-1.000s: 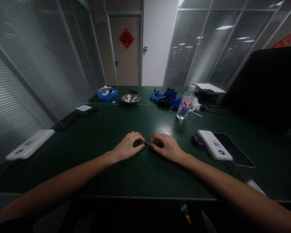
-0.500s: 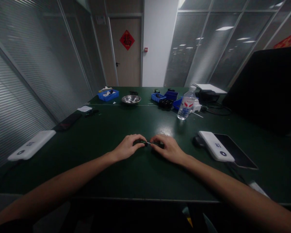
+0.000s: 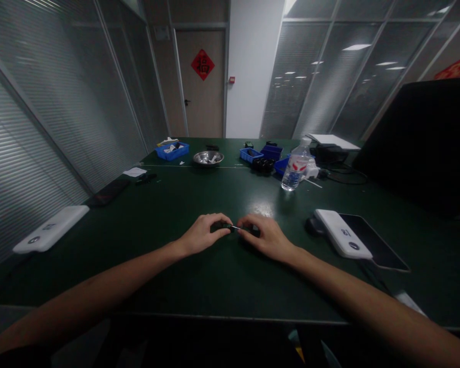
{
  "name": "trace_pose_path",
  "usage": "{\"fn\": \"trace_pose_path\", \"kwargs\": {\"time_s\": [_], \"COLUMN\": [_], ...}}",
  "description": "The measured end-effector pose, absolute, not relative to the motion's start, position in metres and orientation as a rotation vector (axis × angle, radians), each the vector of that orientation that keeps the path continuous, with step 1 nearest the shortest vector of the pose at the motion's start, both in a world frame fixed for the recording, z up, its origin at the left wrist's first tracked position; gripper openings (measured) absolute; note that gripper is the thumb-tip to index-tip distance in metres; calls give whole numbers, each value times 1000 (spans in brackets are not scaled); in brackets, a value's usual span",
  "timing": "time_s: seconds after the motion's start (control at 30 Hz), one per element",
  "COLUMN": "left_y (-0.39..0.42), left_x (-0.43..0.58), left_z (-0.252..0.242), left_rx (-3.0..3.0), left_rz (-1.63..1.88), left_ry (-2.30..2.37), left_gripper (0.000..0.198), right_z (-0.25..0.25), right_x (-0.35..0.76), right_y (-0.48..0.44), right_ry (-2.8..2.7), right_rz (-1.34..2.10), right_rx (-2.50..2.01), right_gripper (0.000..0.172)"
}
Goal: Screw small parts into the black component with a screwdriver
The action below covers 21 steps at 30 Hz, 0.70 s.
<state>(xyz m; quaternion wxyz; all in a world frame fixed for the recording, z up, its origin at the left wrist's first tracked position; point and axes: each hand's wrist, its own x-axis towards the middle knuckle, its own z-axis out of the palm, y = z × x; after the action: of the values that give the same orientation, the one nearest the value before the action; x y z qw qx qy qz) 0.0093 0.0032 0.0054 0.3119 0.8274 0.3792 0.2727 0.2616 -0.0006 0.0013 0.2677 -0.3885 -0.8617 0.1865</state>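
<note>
My left hand is closed in a pinch on a small black-and-green piece just above the dark green table. Facing it, my right hand is closed on a thin tool with a silver shaft. A dark part shows under its palm, perhaps the tool's handle. The shaft's left end meets or nearly meets the black-and-green piece; whether they touch I cannot tell. Fingers cover most of both things, and their exact kind is too small to make out.
Right of my hands lie a white power bank and a dark tablet. Another white power bank lies left. Farther back stand a water bottle, a metal bowl, a blue basket and several blue trays. A black screen rises at right.
Both hands keep their hold and stay almost in place. The view has shifted very slightly, and the silver shaft shows a little more plainly between the fingertips.
</note>
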Motion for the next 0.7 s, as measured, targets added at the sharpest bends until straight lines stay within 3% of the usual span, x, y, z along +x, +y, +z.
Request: {"fn": "trace_pose_path", "kwargs": {"time_s": [0.7], "left_y": [-2], "left_x": [9], "left_z": [5], "left_rx": [2161], "left_rz": [890], "left_ry": [810], "left_gripper": [23], "right_z": [9], "right_x": [256], "right_y": [-10], "right_ry": [-2286], "right_rz": [683], "right_rx": [-905], "right_gripper": [16]}}
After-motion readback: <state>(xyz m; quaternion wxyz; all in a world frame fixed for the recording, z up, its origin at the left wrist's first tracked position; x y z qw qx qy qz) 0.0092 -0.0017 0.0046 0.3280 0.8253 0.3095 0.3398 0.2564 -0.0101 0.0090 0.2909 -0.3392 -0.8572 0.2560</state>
